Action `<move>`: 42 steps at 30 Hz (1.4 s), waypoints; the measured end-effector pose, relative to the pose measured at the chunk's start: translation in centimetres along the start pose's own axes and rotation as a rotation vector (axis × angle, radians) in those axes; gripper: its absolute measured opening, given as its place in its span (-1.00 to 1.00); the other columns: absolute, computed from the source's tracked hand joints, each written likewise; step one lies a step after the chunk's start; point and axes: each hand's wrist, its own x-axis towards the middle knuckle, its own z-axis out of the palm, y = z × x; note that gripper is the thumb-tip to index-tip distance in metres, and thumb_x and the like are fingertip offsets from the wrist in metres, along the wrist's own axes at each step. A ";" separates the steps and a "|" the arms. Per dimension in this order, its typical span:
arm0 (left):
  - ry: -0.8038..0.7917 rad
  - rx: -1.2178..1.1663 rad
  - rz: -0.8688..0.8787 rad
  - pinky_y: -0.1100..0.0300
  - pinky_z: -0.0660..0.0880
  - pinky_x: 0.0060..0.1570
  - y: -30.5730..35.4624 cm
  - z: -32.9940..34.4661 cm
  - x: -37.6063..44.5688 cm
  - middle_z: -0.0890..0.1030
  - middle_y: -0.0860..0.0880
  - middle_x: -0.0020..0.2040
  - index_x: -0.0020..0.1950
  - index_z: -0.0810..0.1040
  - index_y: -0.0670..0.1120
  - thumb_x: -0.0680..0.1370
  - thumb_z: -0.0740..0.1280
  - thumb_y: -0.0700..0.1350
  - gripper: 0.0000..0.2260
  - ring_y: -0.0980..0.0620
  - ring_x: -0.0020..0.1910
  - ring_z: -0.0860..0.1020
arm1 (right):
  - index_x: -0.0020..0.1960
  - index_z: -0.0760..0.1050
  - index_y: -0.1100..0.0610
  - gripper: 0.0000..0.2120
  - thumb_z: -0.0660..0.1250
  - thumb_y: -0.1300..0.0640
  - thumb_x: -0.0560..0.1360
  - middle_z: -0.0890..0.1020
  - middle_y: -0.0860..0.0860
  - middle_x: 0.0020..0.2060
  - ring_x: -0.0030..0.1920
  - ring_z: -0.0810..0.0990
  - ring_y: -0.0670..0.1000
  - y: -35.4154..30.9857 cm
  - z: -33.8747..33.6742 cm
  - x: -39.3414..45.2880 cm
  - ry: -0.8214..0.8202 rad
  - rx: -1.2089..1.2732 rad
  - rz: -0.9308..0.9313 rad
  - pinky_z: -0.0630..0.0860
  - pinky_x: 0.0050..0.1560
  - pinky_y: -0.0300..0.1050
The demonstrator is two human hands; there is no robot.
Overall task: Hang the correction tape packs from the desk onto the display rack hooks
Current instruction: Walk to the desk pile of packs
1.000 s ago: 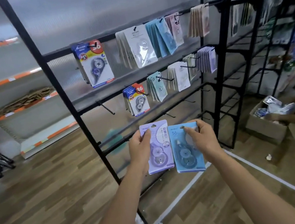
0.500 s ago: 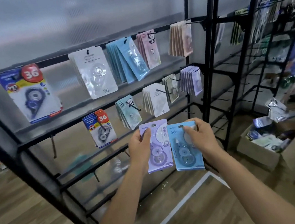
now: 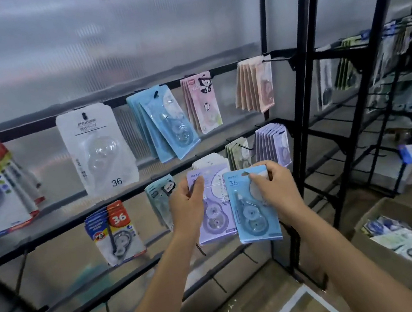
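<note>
Black display rack (image 3: 300, 121) behind: left hand (image 3: 187, 206) pinches upright purple pack (image 3: 216, 207), right hand (image 3: 274, 188) pinches upright blue pack (image 3: 254, 215), forearms raised.

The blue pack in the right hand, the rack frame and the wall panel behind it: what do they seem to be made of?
The blue pack looks like matte printed card under a clear plastic blister; the dispenser shows through a glossy bubble. The rack frame seems to be black-painted metal: thin straight bars with a dull sheen. The wall panel looks like translucent ribbed plastic sheet, probably polycarbonate, with fine vertical lines.
</note>
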 end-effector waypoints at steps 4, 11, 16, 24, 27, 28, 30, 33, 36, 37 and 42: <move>0.117 0.070 0.128 -0.05 0.57 -0.22 1.6 -0.2 3.3 0.67 -0.01 -0.25 -0.16 0.57 -0.04 0.59 0.31 -0.09 -0.86 -0.04 -0.25 0.64 | -0.20 0.51 0.02 -0.84 0.32 0.23 0.50 0.66 0.03 -0.19 -0.14 0.65 0.05 -2.5 1.7 4.1 -0.035 0.065 -0.112 0.57 -0.12 0.02; 0.181 0.176 0.231 -0.18 0.54 -0.24 2.6 -1.3 7.0 0.63 -0.24 -0.20 -0.14 0.54 -0.16 0.60 0.29 -0.12 -0.84 -0.15 -0.29 0.60 | -0.11 0.51 0.03 -0.91 0.33 0.20 0.52 0.68 0.03 -0.18 -0.18 0.69 0.00 -6.2 5.2 8.9 -0.201 0.184 -0.173 0.63 -0.23 -0.06; 0.252 0.170 0.239 -0.24 0.54 -0.16 2.8 -1.4 8.8 0.64 -0.24 -0.16 -0.11 0.58 -0.06 0.60 0.29 -0.13 -0.88 -0.19 -0.21 0.60 | -0.08 0.49 0.03 -0.92 0.34 0.19 0.52 0.67 0.11 -0.09 -0.13 0.69 0.06 -9.9 7.4 12.6 -0.290 0.228 -0.249 0.64 -0.17 0.02; 0.376 0.306 0.349 -0.10 0.43 -0.33 2.4 -1.2 9.0 0.52 -0.23 -0.30 -0.17 0.50 -0.27 0.60 0.27 -0.12 -0.75 -0.25 -0.31 0.47 | -0.04 0.50 0.09 -0.91 0.38 0.22 0.49 0.66 0.15 -0.07 -0.05 0.65 0.14 -13.1 11.0 16.8 -0.398 0.230 -0.299 0.61 -0.13 0.06; 0.397 0.329 0.355 -0.12 0.42 -0.29 2.4 -1.2 8.4 0.51 -0.26 -0.27 -0.15 0.51 -0.29 0.59 0.28 -0.10 -0.74 -0.26 -0.28 0.46 | 0.02 0.52 0.15 -0.89 0.37 0.22 0.50 0.66 0.13 -0.08 -0.10 0.66 0.08 -13.2 11.7 17.5 -0.419 0.240 -0.302 0.62 -0.20 -0.04; 0.402 0.341 0.351 -0.12 0.43 -0.27 2.4 -1.1 8.2 0.52 -0.28 -0.25 -0.14 0.51 -0.31 0.59 0.28 -0.11 -0.74 -0.27 -0.25 0.47 | 0.03 0.52 0.17 -0.88 0.37 0.23 0.50 0.66 0.13 -0.08 -0.09 0.67 0.08 -13.2 11.9 17.6 -0.427 0.252 -0.305 0.64 -0.12 0.01; 0.418 0.362 0.341 -0.05 0.42 -0.29 2.3 -1.2 8.0 0.51 -0.24 -0.27 -0.16 0.51 -0.26 0.59 0.28 -0.11 -0.76 -0.20 -0.29 0.46 | 0.03 0.52 0.16 -0.88 0.36 0.24 0.50 0.66 0.14 -0.08 -0.07 0.67 0.09 -13.2 12.3 17.8 -0.438 0.250 -0.331 0.62 -0.03 0.08; 0.437 0.351 0.329 0.24 0.33 -0.37 2.3 -1.2 7.8 0.49 -0.15 -0.34 -0.23 0.50 -0.14 0.58 0.29 -0.11 -0.80 0.09 -0.39 0.37 | 0.00 0.51 0.09 -0.89 0.36 0.22 0.49 0.66 0.09 -0.11 -0.07 0.66 0.07 -13.1 12.8 17.9 -0.428 0.207 -0.363 0.61 0.00 0.10; 0.464 0.360 0.334 0.34 0.27 -0.41 2.2 -1.1 7.7 0.43 -0.10 -0.38 -0.23 0.47 -0.21 0.57 0.29 -0.10 -0.76 0.19 -0.42 0.31 | 0.00 0.51 0.07 -0.87 0.39 0.19 0.47 0.64 0.01 -0.20 -0.14 0.65 0.03 -12.9 13.2 18.0 -0.362 0.151 -0.417 0.62 -0.06 0.05; 0.478 0.368 0.338 0.35 0.27 -0.42 2.0 -1.2 7.6 0.42 -0.06 -0.40 -0.23 0.47 -0.21 0.58 0.30 -0.10 -0.76 0.19 -0.43 0.30 | 0.01 0.51 0.08 -0.87 0.39 0.19 0.47 0.63 0.00 -0.21 -0.15 0.65 0.03 -12.8 13.3 18.1 -0.348 0.137 -0.435 0.62 -0.07 0.03; 0.617 0.382 0.357 0.37 0.29 -0.47 1.6 -0.9 7.0 0.46 0.06 -0.44 -0.26 0.45 -0.10 0.59 0.30 -0.17 -0.78 0.21 -0.47 0.37 | 0.05 0.51 0.13 -0.83 0.40 0.17 0.48 0.60 -0.04 -0.22 -0.17 0.64 -0.02 -12.5 13.2 18.1 -0.361 0.144 -0.466 0.63 -0.11 -0.04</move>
